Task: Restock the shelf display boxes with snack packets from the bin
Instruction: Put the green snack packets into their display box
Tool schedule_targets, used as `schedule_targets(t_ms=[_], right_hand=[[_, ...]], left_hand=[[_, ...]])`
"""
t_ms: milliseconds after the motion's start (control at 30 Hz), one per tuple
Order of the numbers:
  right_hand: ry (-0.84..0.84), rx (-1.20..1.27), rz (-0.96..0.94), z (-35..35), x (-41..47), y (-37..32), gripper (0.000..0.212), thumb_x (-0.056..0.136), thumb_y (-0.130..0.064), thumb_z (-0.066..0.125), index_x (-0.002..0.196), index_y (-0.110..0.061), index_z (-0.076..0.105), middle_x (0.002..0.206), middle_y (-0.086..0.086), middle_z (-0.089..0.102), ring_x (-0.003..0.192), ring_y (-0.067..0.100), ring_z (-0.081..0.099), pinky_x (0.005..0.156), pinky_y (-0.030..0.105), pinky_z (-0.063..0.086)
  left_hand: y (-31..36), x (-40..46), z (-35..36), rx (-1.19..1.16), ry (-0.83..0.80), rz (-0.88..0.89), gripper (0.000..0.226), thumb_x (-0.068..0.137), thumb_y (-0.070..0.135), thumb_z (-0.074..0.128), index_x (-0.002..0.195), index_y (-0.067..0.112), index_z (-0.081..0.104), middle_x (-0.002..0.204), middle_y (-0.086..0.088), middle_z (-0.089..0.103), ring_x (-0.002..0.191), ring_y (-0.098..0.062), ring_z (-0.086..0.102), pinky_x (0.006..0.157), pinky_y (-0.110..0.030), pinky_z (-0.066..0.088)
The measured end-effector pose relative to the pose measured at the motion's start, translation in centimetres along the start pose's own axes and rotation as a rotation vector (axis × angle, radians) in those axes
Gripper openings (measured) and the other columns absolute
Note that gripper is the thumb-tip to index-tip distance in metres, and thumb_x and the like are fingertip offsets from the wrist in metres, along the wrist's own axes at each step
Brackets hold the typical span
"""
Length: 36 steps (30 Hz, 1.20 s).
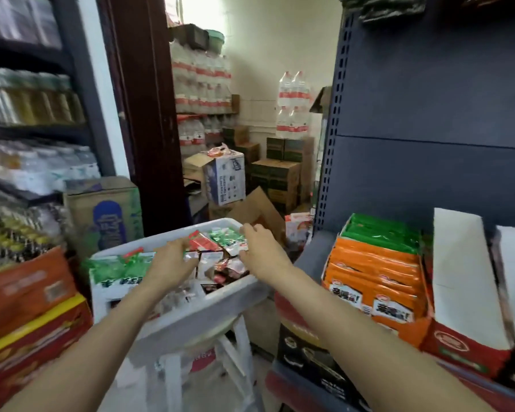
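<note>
Forearms: two, bare, reaching forward over the bin.
Left hand: fingers spread loosely on the snack packets; grip unclear through blur.
Right hand: fingers curled at the packets' far edge; pinch unclear.
Bin: one, white, on a white stool, heaped with red and green packets.
Display boxes: orange and green rows on the right shelf.
Room: stacked cartons, bottled water behind.

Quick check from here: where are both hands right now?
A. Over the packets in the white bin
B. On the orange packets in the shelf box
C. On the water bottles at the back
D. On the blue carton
A: the left hand and right hand both reach over the snack packets inside the white bin, away from the shelf box of orange packets.
</note>
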State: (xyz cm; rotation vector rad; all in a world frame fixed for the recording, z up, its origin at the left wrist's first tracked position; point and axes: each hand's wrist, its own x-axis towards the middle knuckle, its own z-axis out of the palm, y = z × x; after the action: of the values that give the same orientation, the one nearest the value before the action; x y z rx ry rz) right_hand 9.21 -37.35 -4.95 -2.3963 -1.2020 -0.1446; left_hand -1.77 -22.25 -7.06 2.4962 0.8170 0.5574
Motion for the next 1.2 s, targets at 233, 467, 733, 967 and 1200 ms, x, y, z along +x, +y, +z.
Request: schedule_targets(t_ms=[233,467,733,967,1200], right_hand=[[-0.165,-0.106,0.144,6.2,6.7,1.7,0.076,0.084,-0.024,0.063,0.148,-0.020,0.023,0.140,0.015,0.037,0.128,0.033,0.037,0.101,0.043,0.042],[-0.100,-0.291,0.018,7.5,7.0,0.8,0.019,0.090,-0.009,0.049,0.099,-0.008,0.066,0.094,0.013,0.068,0.090,0.031,0.063,0.075,0.035,0.052],[0.028,-0.465,-0.190,5.4,5.4,0.1,0.021,0.091,-0.007,0.047,0.106,-0.015,0.060,0.096,0.010,0.067,0.089,0.031,0.063,0.063,0.033,0.038],[0.184,0.194,0.077,4.1,3.8,1.9,0.010,0.089,-0.021,0.061,0.094,-0.021,0.070,0.098,0.004,0.073,0.091,0.024,0.066,0.076,0.041,0.054],[0.157,0.400,-0.025,2.4,2.3,1.9,0.012,0.092,-0.020,0.059,0.097,-0.021,0.069,0.072,-0.013,0.062,0.070,0.009,0.055,0.068,0.030,0.043]], left_hand=[[-6.1,3.9,1.4,0.416,-0.234,-0.088,0.082,0.077,0.067,0.057,0.141,0.019,0.037,0.145,-0.009,0.041,0.130,-0.031,0.041,0.106,-0.042,0.036],[-6.7,4.4,2.9,0.352,-0.183,-0.014,0.072,0.081,0.052,0.064,0.142,0.023,0.040,0.140,-0.004,0.048,0.126,-0.028,0.045,0.102,-0.043,0.039],[-6.1,3.6,2.7,0.341,-0.165,-0.006,0.065,0.086,0.045,0.063,0.142,0.023,0.040,0.140,-0.003,0.049,0.125,-0.026,0.047,0.097,-0.039,0.044],[-5.0,2.5,2.1,0.329,-0.105,-0.059,0.068,0.085,0.042,0.065,0.144,0.021,0.037,0.141,-0.006,0.046,0.128,-0.027,0.043,0.103,-0.043,0.039],[-0.3,1.4,1.4,-0.172,0.000,0.267,0.094,0.077,0.024,0.077,0.149,0.031,0.017,0.154,0.003,0.027,0.141,-0.015,0.025,0.111,-0.030,0.024]])
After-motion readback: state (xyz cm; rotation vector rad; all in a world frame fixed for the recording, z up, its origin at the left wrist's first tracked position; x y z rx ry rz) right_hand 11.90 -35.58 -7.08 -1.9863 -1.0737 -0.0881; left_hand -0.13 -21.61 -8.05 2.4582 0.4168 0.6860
